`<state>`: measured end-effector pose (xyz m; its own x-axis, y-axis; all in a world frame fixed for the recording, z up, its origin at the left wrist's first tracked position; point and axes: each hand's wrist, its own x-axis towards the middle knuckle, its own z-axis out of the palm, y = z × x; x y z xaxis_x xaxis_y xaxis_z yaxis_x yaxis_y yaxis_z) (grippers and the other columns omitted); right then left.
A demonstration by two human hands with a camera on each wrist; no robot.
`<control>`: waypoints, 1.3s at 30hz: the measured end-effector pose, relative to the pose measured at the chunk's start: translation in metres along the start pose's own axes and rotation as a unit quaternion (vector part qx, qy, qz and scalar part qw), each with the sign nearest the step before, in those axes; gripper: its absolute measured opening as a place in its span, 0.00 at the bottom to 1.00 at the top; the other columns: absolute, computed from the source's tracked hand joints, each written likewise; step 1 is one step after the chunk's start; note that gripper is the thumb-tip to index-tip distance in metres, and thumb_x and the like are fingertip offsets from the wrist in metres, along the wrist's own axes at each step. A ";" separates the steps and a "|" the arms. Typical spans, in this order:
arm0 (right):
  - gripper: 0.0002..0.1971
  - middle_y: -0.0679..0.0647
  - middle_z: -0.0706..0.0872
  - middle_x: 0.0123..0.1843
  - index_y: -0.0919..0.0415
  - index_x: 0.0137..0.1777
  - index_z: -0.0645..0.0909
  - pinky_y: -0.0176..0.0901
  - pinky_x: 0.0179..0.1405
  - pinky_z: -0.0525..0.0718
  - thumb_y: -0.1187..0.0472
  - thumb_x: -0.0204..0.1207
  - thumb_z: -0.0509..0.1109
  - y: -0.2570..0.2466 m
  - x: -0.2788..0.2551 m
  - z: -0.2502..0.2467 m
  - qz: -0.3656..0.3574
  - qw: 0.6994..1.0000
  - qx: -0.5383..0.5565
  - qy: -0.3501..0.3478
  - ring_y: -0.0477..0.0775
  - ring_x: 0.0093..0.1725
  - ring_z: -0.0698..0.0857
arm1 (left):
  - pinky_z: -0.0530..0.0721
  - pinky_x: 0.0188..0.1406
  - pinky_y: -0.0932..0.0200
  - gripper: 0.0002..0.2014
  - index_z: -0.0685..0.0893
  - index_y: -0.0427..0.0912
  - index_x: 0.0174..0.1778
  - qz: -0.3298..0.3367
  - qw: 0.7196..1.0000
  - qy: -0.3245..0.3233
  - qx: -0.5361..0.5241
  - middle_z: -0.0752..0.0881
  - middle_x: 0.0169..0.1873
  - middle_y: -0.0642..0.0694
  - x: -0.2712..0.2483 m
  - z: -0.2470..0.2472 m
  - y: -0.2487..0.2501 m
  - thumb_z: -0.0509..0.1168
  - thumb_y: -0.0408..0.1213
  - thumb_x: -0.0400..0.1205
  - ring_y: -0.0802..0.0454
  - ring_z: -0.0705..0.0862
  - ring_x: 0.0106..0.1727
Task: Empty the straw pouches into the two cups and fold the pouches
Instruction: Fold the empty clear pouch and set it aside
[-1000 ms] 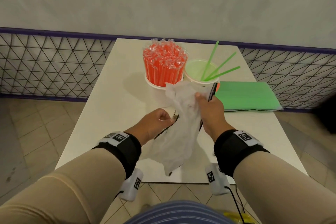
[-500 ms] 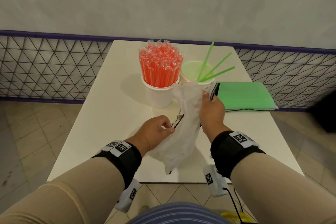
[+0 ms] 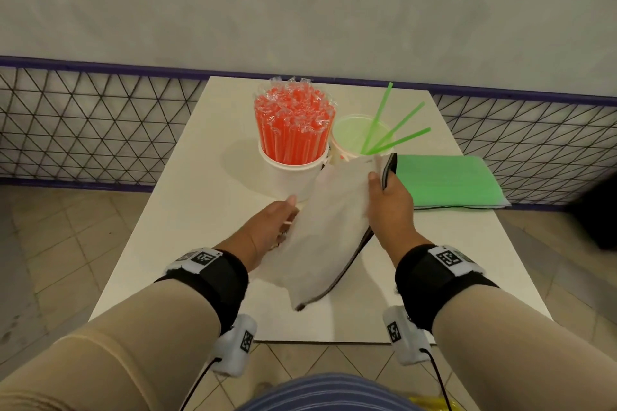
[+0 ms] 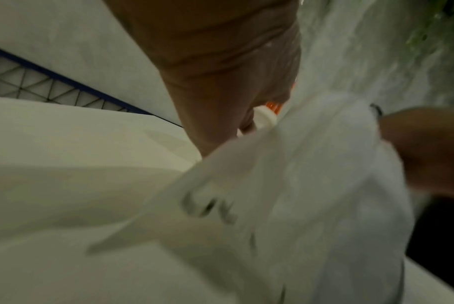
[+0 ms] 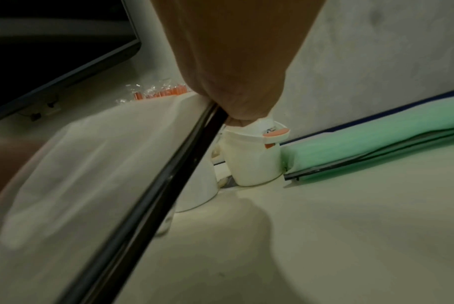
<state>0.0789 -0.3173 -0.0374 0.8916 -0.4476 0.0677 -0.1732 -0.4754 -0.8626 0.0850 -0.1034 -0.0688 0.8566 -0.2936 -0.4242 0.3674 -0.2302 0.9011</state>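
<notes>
Both hands hold a white straw pouch (image 3: 330, 230) with a black zipper edge, slanted above the table's near half. My left hand (image 3: 277, 223) grips its left edge, its fingers hidden under the fabric. My right hand (image 3: 387, 197) pinches the top right corner, thumb on the face. In the right wrist view the pouch (image 5: 77, 164) hangs flat. Just beyond stand a white cup (image 3: 290, 177) packed with wrapped orange straws (image 3: 293, 123) and a second cup (image 3: 354, 133) with three green straws (image 3: 394, 130). A green pouch (image 3: 447, 180) lies flat to the right.
The white table (image 3: 207, 197) stands against a purple-railed mesh fence (image 3: 100, 127) and a grey wall. Tiled floor lies to either side and below the near edge. The second cup (image 5: 254, 156) touches the green pouch (image 5: 376, 144).
Both hands have moved forward toward the cups. The crumpled white pouch is now pulled flatter between them, with its black zipper edge along the right side.
</notes>
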 end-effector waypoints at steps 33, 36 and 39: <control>0.09 0.57 0.80 0.37 0.58 0.50 0.65 0.41 0.26 0.74 0.70 0.81 0.63 0.020 -0.024 0.026 0.112 0.991 0.066 -0.043 0.55 0.31 0.81 | 0.87 0.39 0.55 0.23 0.65 0.50 0.51 0.074 0.996 0.044 -0.009 0.84 0.50 0.48 -0.016 0.020 -0.012 0.74 0.28 0.74 0.48 0.88 0.41; 0.12 0.53 0.77 0.35 0.57 0.38 0.69 0.36 0.24 0.71 0.75 0.75 0.58 0.021 -0.023 0.027 0.096 0.990 0.060 -0.080 0.51 0.30 0.75 | 0.70 0.26 0.69 0.17 0.67 0.47 0.32 0.106 0.984 0.089 0.108 0.74 0.28 0.50 -0.013 0.016 -0.013 0.61 0.20 0.76 0.53 0.72 0.30; 0.14 0.49 0.84 0.42 0.57 0.42 0.82 0.29 0.31 0.75 0.75 0.76 0.60 0.023 -0.026 0.024 0.090 0.979 0.092 -0.157 0.46 0.36 0.80 | 0.74 0.36 0.71 0.21 0.80 0.47 0.32 0.126 0.982 0.076 0.115 0.80 0.35 0.52 -0.012 0.015 -0.011 0.54 0.14 0.73 0.53 0.78 0.40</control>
<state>0.0619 -0.2983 -0.0707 0.9430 -0.2438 -0.2265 -0.2871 -0.2520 -0.9242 0.0645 -0.1114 -0.0752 0.9603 -0.2307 -0.1569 0.0607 -0.3762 0.9245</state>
